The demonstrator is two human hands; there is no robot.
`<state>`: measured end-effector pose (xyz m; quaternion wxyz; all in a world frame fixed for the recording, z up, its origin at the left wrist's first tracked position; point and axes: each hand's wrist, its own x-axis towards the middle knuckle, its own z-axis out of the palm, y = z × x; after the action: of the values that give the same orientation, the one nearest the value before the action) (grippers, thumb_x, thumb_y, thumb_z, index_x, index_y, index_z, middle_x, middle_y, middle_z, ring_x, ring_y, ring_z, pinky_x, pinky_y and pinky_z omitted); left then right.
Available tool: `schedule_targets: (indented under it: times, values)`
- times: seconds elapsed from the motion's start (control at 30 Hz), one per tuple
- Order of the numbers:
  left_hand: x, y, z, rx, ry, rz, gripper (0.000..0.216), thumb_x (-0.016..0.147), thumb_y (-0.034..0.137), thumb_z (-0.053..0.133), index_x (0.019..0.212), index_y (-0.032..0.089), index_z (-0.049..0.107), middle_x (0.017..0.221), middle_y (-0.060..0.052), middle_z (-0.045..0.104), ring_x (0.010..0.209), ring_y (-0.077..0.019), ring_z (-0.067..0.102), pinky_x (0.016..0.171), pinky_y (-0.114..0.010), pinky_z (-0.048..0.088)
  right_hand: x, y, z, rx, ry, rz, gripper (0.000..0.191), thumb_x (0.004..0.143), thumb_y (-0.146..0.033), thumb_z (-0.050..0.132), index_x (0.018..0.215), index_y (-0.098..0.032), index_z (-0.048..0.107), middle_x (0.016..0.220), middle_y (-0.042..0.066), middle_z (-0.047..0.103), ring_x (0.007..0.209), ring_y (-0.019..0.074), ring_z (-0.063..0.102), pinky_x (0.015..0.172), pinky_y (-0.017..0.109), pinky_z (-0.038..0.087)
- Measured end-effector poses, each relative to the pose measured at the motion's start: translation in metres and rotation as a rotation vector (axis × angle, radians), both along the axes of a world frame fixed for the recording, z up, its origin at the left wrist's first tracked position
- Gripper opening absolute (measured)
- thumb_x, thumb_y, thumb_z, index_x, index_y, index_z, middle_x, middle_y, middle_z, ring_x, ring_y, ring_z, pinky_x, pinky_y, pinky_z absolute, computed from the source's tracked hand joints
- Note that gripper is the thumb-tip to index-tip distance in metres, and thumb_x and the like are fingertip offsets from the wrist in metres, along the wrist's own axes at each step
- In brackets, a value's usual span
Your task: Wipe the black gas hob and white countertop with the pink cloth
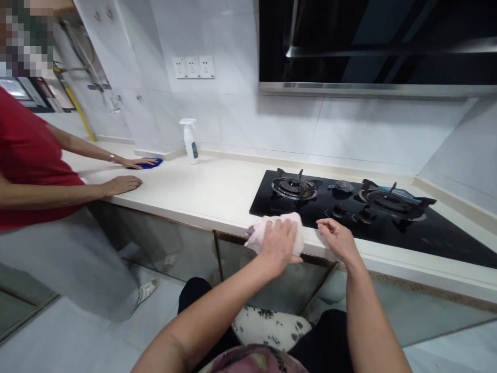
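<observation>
My left hand lies on a pale pink cloth at the front edge of the white countertop, pressing it down with fingers closed over it. My right hand rests just to the right on the counter edge, fingers loosely curled, holding nothing. Both hands sit right in front of the black glass gas hob, near its left burner.
A grey scouring pad lies between the left burner and the right burner, above two knobs. A white spray bottle stands by the wall. A person in red at left presses a blue cloth on the counter. A range hood hangs overhead.
</observation>
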<state>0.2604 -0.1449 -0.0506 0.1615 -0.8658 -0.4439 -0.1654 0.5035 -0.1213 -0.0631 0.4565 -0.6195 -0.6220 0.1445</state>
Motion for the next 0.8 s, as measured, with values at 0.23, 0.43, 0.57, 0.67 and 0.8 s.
schedule_targets:
  times: [0.23,0.43,0.57,0.67,0.8]
  values:
    - [-0.002,0.000,-0.032,0.180,0.024,-0.147,0.093,0.088,0.058,0.074,0.165,0.020,0.037,0.168,-0.014,0.042,0.151,-0.0342,0.039,0.122,-0.051,0.032,0.008,0.001,-0.005,-0.015,-0.050,0.021,0.047,0.086,-0.059,0.055,0.104,-0.023,0.078,0.094,0.007,0.079,0.079,0.0218,0.067,0.075,0.035,0.049]
    - [-0.038,0.018,-0.025,0.165,-0.016,-0.206,0.083,0.087,0.055,0.075,0.158,0.024,0.047,0.156,-0.016,0.055,0.141,-0.0352,0.049,0.120,-0.054,0.031,0.008,-0.001,-0.001,-0.034,-0.105,-0.009,0.049,0.084,-0.060,0.054,0.102,-0.023,0.080,0.092,0.007,0.079,0.077,0.0227,0.065,0.072,0.035,0.048]
    - [-0.092,0.036,-0.022,0.098,-0.029,-0.134,0.081,0.086,0.064,0.073,0.153,0.025,0.052,0.151,-0.015,0.060,0.139,-0.0352,0.051,0.119,-0.053,0.030,0.007,-0.004,0.001,-0.027,-0.118,-0.009,0.048,0.082,-0.060,0.054,0.100,-0.024,0.081,0.093,0.007,0.080,0.075,0.0225,0.064,0.070,0.034,0.047]
    - [-0.155,0.049,-0.015,0.049,-0.034,-0.006,0.085,0.081,0.071,0.075,0.149,0.024,0.056,0.149,-0.016,0.062,0.141,-0.0361,0.049,0.120,-0.052,0.029,0.006,-0.005,0.002,-0.031,-0.129,-0.010,0.047,0.082,-0.060,0.054,0.099,-0.025,0.081,0.092,0.006,0.079,0.073,0.0217,0.063,0.069,0.034,0.047]
    - [-0.242,0.064,0.007,-0.017,-0.009,0.151,0.085,0.076,0.066,0.080,0.142,0.019,0.058,0.146,-0.020,0.062,0.140,-0.0372,0.050,0.120,-0.051,0.028,0.005,-0.004,-0.001,-0.013,-0.126,-0.010,0.045,0.082,-0.058,0.054,0.097,-0.025,0.081,0.092,0.006,0.080,0.072,0.0211,0.063,0.069,0.034,0.048]
